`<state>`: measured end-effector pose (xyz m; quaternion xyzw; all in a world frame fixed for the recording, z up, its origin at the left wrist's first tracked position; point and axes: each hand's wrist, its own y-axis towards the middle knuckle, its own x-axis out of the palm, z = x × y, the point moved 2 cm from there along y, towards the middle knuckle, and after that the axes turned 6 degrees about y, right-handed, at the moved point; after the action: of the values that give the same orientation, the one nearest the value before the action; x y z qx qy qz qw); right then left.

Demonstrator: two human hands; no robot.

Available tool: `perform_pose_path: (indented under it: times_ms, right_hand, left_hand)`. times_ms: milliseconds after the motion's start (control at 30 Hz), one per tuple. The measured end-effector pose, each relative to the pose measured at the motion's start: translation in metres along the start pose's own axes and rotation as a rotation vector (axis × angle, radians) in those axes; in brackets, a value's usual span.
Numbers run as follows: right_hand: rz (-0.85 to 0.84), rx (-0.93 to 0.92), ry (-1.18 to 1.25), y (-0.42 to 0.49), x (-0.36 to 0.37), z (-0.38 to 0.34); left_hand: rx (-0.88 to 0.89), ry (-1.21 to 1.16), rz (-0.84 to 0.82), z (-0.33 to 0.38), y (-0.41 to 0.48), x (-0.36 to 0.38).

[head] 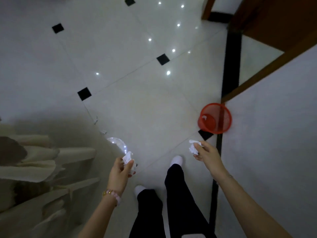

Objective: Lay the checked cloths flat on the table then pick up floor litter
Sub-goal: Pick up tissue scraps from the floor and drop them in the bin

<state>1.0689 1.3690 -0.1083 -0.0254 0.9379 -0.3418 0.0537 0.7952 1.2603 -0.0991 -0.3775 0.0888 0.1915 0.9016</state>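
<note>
While standing on the tiled floor (137,103), left hand (120,174) grasping crumpled paper (128,158), right hand (208,156) grasping another wad (193,146), near red basket (221,122).

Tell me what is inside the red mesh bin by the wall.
One small white scrap of paper lies on the red mesh bin's bottom. The rest of the visible bottom looks bare; the near wall hides part of it.

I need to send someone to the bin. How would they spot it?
Follow the black floor strip along the white wall on the right. The bin sits at the wall's corner, ahead of the right hand: a red mesh basket, the floor's only coloured thing.
</note>
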Motion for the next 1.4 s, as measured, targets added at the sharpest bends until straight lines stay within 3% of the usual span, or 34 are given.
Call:
perform_pose_path:
  times_ms: [367, 667, 867, 1100, 1400]
  right_hand:
    - [0.277, -0.024, 0.202, -0.019, -0.139, -0.059]
    - [0.538, -0.039, 0.401, 0.025, -0.17, -0.094]
    - [0.765, 0.092, 0.752, 0.077, -0.153, -0.1]
    - [0.876, 0.295, 1.096, 0.143, -0.13, -0.068]
    - [0.884, 0.402, 1.294, 0.227, -0.136, 0.002]
  left_hand:
    - [0.169, 0.228, -0.319, 0.15, 0.013, 0.126]
    - [0.282, 0.42, -0.623, 0.25, 0.076, 0.244]
    - [0.159, 0.678, -0.814, 0.285, 0.149, 0.325]
    - [0.017, 0.985, -0.87, 0.286, 0.222, 0.393]
    - [-0.183, 0.904, -0.872, 0.227, 0.28, 0.472]
